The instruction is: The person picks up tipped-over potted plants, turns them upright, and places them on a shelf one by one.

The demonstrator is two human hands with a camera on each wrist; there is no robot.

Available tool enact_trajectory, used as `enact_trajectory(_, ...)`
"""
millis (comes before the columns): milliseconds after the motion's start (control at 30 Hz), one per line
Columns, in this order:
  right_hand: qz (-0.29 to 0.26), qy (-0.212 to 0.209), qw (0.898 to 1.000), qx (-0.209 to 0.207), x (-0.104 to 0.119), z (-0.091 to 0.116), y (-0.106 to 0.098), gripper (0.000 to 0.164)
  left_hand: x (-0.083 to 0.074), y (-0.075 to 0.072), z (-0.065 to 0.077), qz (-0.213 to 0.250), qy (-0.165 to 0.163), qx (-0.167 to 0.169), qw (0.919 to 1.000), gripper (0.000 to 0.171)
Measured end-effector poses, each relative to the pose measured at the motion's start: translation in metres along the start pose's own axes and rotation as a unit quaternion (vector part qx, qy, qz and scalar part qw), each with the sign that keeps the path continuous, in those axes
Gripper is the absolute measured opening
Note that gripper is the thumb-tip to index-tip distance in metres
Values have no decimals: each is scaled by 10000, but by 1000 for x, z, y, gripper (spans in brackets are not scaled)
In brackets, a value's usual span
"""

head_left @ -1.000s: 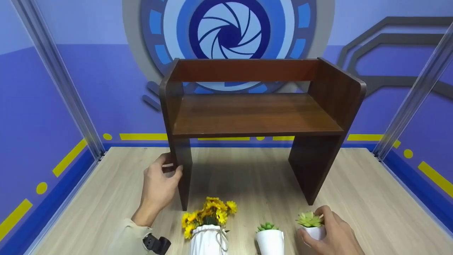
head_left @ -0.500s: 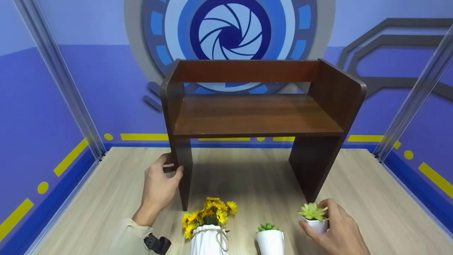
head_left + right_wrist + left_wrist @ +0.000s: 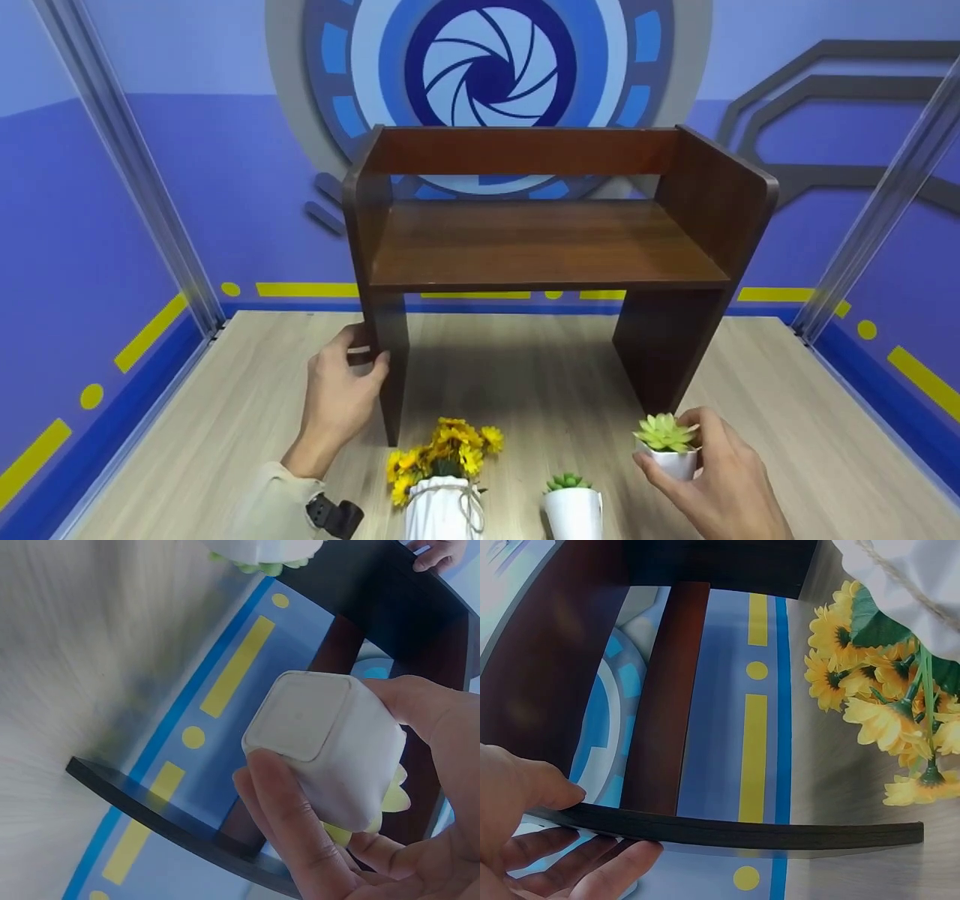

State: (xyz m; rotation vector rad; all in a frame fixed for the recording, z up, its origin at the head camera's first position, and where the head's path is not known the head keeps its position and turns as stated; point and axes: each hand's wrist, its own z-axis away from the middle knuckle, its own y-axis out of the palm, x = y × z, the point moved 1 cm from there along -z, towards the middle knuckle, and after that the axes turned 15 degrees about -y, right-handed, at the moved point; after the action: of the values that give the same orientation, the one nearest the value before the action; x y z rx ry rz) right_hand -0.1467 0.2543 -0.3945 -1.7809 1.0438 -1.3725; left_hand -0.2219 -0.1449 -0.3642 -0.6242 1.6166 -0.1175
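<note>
My right hand [image 3: 720, 476] grips a small white square pot [image 3: 322, 735] that holds a light green succulent [image 3: 664, 433]. The pot's underside faces the right wrist camera, and the pot is lifted off the table. My left hand [image 3: 337, 394] holds the left side panel [image 3: 765, 832] of a dark brown wooden desk shelf [image 3: 547, 244], thumb on the inner face and fingers on the outer. The shelf stands upright on the table, its upper board bare. The right hand is in front of the shelf's right leg.
A white vase [image 3: 442, 510] tied with twine holds yellow flowers [image 3: 450, 450] near the front edge. Right of it stands a white pot [image 3: 574, 514] with a darker green succulent [image 3: 568, 481]. Patterned blue walls [image 3: 187, 187] enclose the wooden table [image 3: 247, 360].
My right hand has raised the succulent pot and carried it slightly forward, toward the shelf. The left hand keeps its place on the side panel.
</note>
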Motion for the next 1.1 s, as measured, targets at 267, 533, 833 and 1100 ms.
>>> enact_trajectory(267,90,-187,9993,-303,9,-2,-12,77,1,0,-1,14,10,4,10000,39)
enact_trajectory(533,156,-353,9972,-646,17,-4,-20,77,1,0,-1,-56,46,-50,10000,39)
enact_trajectory(833,119,-1032,9837,-1469,23,-5,-28,69,0,1,-2,-45,31,-53,10000,39)
enact_trajectory(1100,159,-1211,9762,-1790,32,-10,-37,70,-1,1,-2,-11,-16,-23,10000,39)
